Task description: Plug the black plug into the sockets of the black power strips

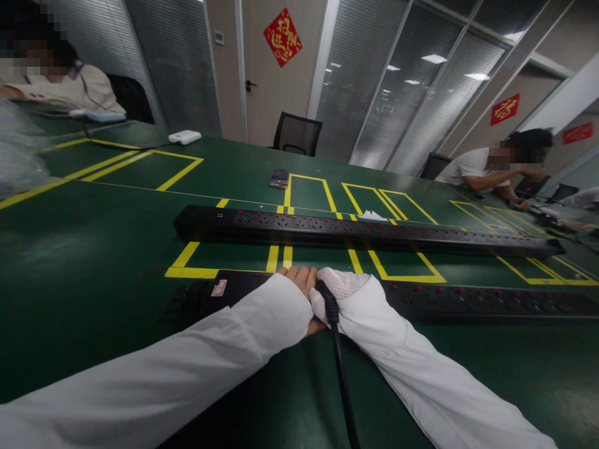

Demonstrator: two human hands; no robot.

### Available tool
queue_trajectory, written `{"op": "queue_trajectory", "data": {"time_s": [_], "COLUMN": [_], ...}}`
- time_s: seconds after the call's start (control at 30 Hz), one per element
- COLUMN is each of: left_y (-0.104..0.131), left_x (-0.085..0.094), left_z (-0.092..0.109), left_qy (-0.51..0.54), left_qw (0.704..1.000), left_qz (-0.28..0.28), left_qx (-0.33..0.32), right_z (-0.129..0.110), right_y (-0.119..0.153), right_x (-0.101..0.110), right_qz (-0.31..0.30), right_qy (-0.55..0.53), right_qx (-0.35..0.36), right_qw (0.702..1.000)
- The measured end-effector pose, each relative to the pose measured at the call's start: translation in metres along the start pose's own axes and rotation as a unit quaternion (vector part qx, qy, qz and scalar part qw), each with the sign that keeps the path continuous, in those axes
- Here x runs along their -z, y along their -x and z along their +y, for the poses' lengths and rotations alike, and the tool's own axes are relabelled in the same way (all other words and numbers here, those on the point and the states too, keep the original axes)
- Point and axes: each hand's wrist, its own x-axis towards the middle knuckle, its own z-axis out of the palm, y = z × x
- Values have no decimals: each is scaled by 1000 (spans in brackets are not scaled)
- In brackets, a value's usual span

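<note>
A long black power strip [472, 300] with a row of sockets and small red lights lies across the table in front of me. My left hand [302, 279], bare, is closed around the strip, its fingers over the top and part of it showing below. Right beside it, my right hand [349, 284] wears a white dotted glove and is closed on a black plug [329, 304]. The plug's thick cord runs down toward me. It sits against the strip, but the hands hide its prongs, so I cannot tell whether it is inserted. A white label [219, 287] marks the strip's left end.
A second long power strip [299, 227] lies parallel behind. Yellow tape outlines [309, 177] mark the green table [116, 249]. Farther back are a dark small packet [279, 178], crumpled white paper [373, 216] and a white device [185, 137]. People sit at far left and right.
</note>
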Motion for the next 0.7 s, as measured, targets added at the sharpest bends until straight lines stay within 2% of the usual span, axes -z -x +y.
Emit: {"op": "queue_trajectory", "data": {"time_s": [0.23,0.57,0.7], "left_y": [4,1,-1], "left_x": [5,5,3], "left_z": [-4,0,3], "left_qy": [12,26,17], "left_qw": [999,999,1000], "left_qz": [-9,-26,-7], "left_qx": [-48,-15,10], "right_z": [1,-1,-4], "right_y": [0,0,-3], "right_x": [0,1,7], "right_qz": [-8,-37,-56], "right_qy": [10,23,20], "right_qx": [1,-21,-29], "right_qw": [1000,999,998]}}
